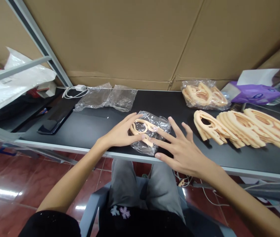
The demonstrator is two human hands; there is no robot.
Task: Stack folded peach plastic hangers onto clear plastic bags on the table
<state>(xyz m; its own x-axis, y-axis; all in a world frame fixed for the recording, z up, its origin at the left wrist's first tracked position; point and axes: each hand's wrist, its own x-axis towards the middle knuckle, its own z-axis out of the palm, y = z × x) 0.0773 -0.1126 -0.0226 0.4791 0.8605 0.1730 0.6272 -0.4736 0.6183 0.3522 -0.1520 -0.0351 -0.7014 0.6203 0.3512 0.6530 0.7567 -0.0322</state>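
In front of me on the black tabletop lies a clear plastic bag (163,124) with flat beige cut-out pieces (142,126) in it; one shows a round opening. My left hand (122,131) grips the left side of the bagged pieces, its thumb across them and its fingers along the far edge. Over the right side my right hand (179,148) is spread, palm down, some fingertips touching the bag and pieces. Nothing is grasped in it. To the right, stacks of similar loose beige pieces (243,128) lie fanned in a row.
A filled bag of beige pieces (204,94) sits at the back right, beside a purple tissue pack (256,92). Clear empty bags (105,97) lie at the back left, near a white charger cable (74,91) and a dark phone-like slab (56,117). A metal frame post (38,39) rises at left.
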